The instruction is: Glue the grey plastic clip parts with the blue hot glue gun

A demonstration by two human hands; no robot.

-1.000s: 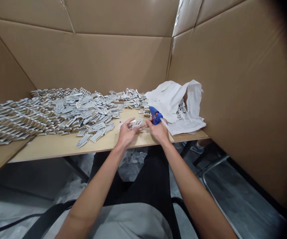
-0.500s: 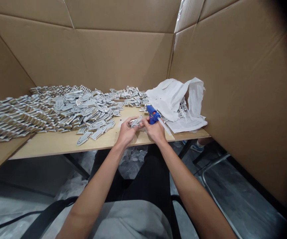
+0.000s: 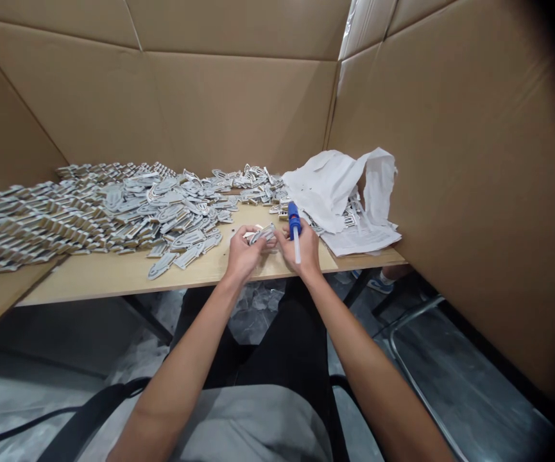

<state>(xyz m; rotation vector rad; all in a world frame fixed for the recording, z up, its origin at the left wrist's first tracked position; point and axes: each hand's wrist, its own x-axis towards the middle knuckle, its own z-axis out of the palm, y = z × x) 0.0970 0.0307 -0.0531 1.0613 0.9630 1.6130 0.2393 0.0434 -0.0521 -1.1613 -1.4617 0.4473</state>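
Near the table's front edge, my left hand (image 3: 243, 256) is closed on a small flat grey piece (image 3: 262, 235) with a rounded outline. My right hand (image 3: 306, 251) is wrapped round a blue glue gun (image 3: 294, 221), and a whitish glue stick (image 3: 297, 247) juts from its rear toward me. The thumb and fingers of my right hand come up close to the grey piece; whether they touch it I cannot tell. The nozzle is hidden from me.
A large heap of similar grey pieces (image 3: 166, 205) covers the left of the wooden table (image 3: 113, 282), with neat stacked rows (image 3: 31, 218) farther left. Crumpled white paper (image 3: 325, 186) lies over more pieces at right. Cardboard walls (image 3: 239, 115) enclose the table. A metal chair frame (image 3: 397, 346) stands lower right.
The glue gun has turned in my right hand, its glue stick swinging from pointing right to pointing down toward me. The grey piece has tilted slightly in my left hand.
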